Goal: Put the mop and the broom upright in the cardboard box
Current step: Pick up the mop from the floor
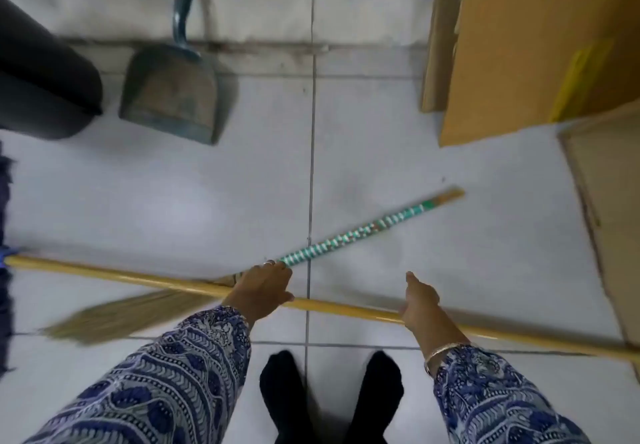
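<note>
The mop lies across the tiled floor in front of me, its long yellow handle (138, 275) running left to right and its dark blue head (5, 270) at the left edge. The broom lies crossed under it, with a green-and-white wrapped handle (363, 232) pointing up-right and straw bristles (114, 315) at the lower left. My left hand (259, 288) is closed over the mop handle where the two cross. My right hand (420, 305) grips the same handle further right. The cardboard box (536, 45) stands at the upper right.
A teal dustpan (173, 94) leans against the wall base at the upper left, beside a black bin (41, 80). A brown cardboard flap or panel (606, 201) fills the right edge. My feet in black socks (329, 395) stand just below the mop handle.
</note>
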`<state>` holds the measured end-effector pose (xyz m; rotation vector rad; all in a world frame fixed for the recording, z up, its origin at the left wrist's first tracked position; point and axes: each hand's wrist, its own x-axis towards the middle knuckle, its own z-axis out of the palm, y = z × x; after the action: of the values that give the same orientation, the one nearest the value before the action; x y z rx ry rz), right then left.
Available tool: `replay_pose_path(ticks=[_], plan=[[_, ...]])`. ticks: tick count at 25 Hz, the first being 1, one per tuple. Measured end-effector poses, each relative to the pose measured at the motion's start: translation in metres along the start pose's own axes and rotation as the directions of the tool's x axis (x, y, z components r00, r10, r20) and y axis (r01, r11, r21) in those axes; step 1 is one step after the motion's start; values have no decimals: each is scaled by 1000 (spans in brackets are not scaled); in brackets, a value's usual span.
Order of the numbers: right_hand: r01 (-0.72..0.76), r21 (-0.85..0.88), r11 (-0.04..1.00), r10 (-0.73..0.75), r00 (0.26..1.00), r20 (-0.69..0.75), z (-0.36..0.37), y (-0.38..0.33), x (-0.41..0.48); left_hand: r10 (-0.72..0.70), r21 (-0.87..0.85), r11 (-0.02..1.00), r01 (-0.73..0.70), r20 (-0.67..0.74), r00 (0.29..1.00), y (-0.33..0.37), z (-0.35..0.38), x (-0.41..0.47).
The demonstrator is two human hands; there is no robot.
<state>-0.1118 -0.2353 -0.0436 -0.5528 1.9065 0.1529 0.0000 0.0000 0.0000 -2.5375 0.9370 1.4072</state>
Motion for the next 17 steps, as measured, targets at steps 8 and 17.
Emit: replay_pose_path(ticks=[8,17], plan=[[-134,213,968,120,990,76,-19,42,41,-18,-54,998,27,174,985,-10,63,42],[90,228,969,-138,969,206,-46,-23,-123,46,-110,993,-34,103,994,4,-58,-30]])
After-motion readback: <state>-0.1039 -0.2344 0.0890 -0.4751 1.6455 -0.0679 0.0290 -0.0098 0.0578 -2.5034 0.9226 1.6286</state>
